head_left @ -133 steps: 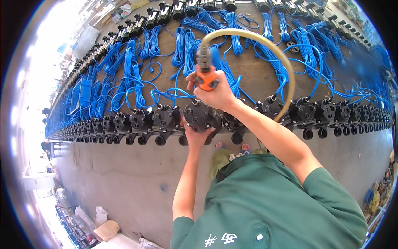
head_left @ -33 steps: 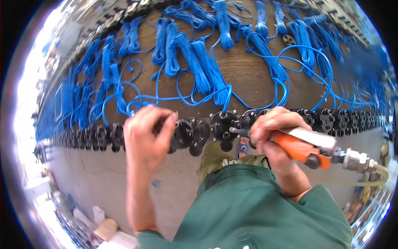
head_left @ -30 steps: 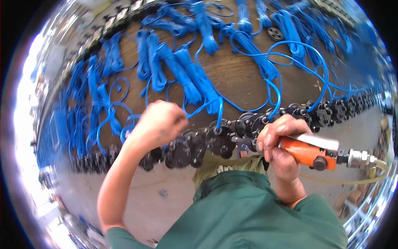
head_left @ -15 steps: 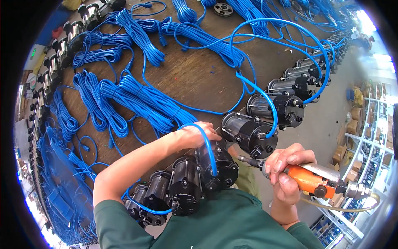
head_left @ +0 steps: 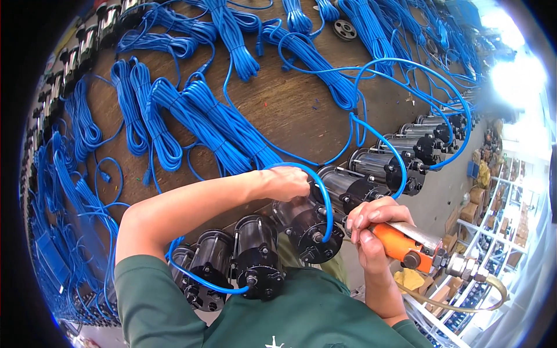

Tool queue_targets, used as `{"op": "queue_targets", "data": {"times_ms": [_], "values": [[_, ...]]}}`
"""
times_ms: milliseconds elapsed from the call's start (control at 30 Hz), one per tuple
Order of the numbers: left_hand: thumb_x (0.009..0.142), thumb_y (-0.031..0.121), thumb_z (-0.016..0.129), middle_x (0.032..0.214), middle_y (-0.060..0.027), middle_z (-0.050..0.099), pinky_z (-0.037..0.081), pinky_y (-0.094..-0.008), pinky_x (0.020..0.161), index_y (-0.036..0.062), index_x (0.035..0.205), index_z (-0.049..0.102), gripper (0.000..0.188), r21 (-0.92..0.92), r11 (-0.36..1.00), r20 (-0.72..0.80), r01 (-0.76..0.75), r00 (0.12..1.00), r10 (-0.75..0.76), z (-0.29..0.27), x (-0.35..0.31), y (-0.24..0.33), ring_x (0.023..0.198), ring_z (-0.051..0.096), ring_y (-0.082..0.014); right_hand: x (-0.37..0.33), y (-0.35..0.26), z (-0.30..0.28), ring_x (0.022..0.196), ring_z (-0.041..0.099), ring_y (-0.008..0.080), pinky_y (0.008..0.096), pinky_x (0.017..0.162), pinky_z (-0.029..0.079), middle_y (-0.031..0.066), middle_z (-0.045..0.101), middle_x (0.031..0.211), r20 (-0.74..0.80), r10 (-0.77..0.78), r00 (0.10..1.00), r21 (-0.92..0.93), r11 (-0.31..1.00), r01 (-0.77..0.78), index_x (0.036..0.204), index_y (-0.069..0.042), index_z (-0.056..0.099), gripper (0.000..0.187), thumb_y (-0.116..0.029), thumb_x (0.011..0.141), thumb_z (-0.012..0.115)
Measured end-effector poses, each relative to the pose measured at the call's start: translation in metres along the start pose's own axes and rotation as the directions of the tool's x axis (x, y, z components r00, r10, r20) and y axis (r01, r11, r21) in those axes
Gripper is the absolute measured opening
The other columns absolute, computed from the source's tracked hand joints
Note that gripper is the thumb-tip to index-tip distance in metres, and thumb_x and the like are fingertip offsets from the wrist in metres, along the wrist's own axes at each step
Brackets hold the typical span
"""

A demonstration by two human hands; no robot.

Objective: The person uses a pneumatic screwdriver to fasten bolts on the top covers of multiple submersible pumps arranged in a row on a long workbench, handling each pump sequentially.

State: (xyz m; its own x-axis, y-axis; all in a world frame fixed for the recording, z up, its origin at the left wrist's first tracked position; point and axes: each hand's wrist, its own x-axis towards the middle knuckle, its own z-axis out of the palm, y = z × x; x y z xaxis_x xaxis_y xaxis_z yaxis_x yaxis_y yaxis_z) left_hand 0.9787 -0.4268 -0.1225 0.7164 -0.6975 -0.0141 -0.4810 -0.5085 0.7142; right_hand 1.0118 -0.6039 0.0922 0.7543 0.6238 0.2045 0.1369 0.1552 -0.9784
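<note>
A clear cylinder with a black end cap lies at the table's edge, close to my body. A thick blue cable arches from its cap. My left hand is closed over the cylinder's far end, its fingertips partly hidden. In my right hand is an orange air screwdriver, gripped around the front of its body. Its thin metal bit points left at the black cap's side; whether it touches is hard to tell. A pale hose trails from the tool's back end.
More black-capped cylinders line the table edge, some on the left and a row on the right. Bundled blue cables cover much of the brown table. A small metal wheel lies far back. White shelving stands at right.
My right hand has brought the air screwdriver left, its bit now close to the cylinder's cap. The held cylinder has shifted away from its left neighbour. The whole view has shifted.
</note>
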Motion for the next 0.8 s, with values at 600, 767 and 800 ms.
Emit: {"op": "queue_targets", "data": {"times_ms": [600, 767, 800], "values": [[0.076, 0.012, 0.072, 0.087, -0.0156, 0.068, 0.055, -0.0438, 0.075, -0.0006, 0.096, 0.072, 0.023, -0.253, 0.926, -0.342, 0.28, 0.869, -0.357, 0.055, -0.087, 0.051, 0.083, 0.067, -0.0344, -0.006, -0.044, 0.017, 0.064, 0.061, 0.0151, 0.0304, 0.057, 0.053, 0.0137, 0.064, 0.087, -0.025, -0.026, 0.999, 0.042, 0.999, 0.027, 0.115, -0.002, 0.058, 0.034, -0.009, 0.084, 0.071], [0.077, 0.012, 0.069, 0.085, -0.015, 0.068, 0.055, -0.0432, 0.073, -0.0005, 0.094, 0.072, 0.021, -0.23, 0.956, -0.385, 0.183, 0.885, -0.262, 0.043, -0.085, 0.057, 0.082, 0.067, -0.033, -0.009, -0.079, 0.025, 0.056, 0.061, 0.017, 0.0321, 0.053, 0.054, 0.0103, 0.064, 0.083, 0.166, -0.107, 0.98, 0.079, 0.992, 0.095, 0.108, -0.003, 0.057, 0.026, -0.004, 0.084, 0.068], [0.077, 0.012, 0.069, 0.086, -0.0148, 0.069, 0.055, -0.0432, 0.072, -0.0004, 0.093, 0.072, 0.021, -0.221, 0.953, -0.346, 0.21, 0.896, -0.277, 0.041, -0.084, 0.06, 0.082, 0.067, -0.0329, -0.01, -0.075, 0.026, 0.056, 0.062, 0.0173, 0.0318, 0.053, 0.055, 0.0114, 0.065, 0.084, 0.182, -0.114, 0.977, 0.094, 0.991, 0.098, 0.108, -0.002, 0.057, 0.026, -0.002, 0.083, 0.067]]}}
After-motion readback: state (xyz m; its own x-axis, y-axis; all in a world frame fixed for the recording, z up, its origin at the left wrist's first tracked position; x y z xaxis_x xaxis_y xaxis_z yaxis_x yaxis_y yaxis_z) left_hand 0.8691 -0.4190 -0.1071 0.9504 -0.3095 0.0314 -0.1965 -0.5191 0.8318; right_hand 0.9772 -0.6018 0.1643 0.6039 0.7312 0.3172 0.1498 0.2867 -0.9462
